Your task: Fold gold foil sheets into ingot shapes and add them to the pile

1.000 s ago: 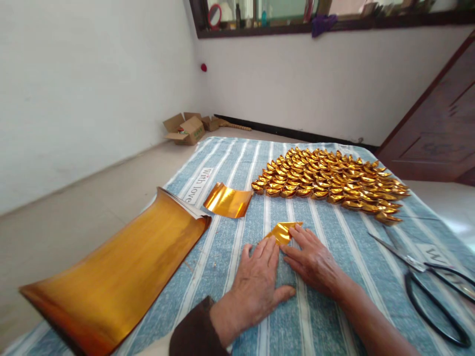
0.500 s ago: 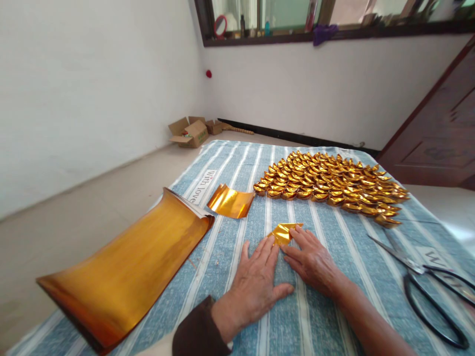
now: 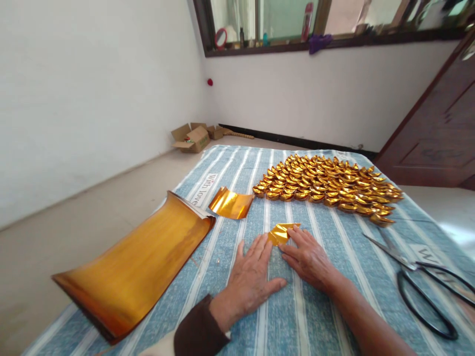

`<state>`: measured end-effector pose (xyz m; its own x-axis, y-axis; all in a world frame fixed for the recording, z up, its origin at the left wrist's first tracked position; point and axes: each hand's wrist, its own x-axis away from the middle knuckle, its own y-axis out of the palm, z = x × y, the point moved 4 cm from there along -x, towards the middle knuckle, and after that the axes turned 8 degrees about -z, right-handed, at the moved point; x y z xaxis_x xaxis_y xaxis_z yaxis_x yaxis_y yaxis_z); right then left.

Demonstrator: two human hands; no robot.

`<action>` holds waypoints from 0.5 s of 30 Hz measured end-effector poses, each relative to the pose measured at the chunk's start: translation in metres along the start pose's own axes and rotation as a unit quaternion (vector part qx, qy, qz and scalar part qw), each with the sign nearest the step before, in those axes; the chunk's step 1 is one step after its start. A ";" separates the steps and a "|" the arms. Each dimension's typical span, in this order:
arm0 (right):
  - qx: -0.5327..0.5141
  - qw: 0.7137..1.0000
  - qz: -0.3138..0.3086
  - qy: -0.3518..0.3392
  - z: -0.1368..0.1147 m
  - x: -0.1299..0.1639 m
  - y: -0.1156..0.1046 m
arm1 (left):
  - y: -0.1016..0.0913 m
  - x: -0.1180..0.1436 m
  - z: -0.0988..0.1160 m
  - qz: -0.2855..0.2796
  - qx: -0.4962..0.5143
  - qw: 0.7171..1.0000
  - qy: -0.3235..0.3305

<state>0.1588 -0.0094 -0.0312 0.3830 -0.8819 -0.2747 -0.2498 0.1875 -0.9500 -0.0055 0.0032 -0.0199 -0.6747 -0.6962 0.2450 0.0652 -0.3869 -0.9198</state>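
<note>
A small folded piece of gold foil paper lies flat on the striped cloth. My left hand rests palm down with fingers outstretched, its fingertips on the paper's left edge. On the right side of the paper, the fingertips of my right hand press down, fingers extended. Neither hand is wrapped round anything. Beyond and to the left sits a short stack of cut gold foil sheets. Many folded gold ingots stand in packed rows behind my right hand.
A large stack of gold foil sheets lies at the left table edge. Black-handled scissors lie partly spread at the right. The blue striped tablecloth covers the table. Cardboard boxes are on the floor beyond.
The whole view has shifted slightly as the head moved. Both hands stay pressed on the folded foil paper, with hardly any motion relative to it.
</note>
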 end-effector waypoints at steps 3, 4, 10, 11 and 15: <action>-0.001 1.000 0.003 -0.002 0.000 0.000 0.000 | 0.001 0.001 -0.004 0.009 -0.018 1.000 -0.012; 0.000 1.000 0.001 -0.002 0.000 0.000 0.001 | 0.001 0.002 -0.005 0.013 -0.022 1.000 -0.012; -0.004 1.000 0.005 0.002 0.000 0.000 0.001 | -0.004 0.008 -0.012 0.041 -0.053 0.997 -0.038; -0.006 1.000 0.008 0.003 0.000 0.000 0.001 | -0.006 0.009 -0.013 0.046 -0.061 0.996 -0.041; -0.015 1.000 0.016 0.004 0.000 0.000 0.001 | -0.012 0.014 -0.019 0.067 -0.086 0.992 -0.066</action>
<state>0.1587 -0.0094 -0.0321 0.3676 -0.8789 -0.3040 -0.2885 0.2030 -0.9357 -0.0291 0.0098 -0.0108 -0.5653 -0.8120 0.1452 0.0141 -0.1855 -0.9825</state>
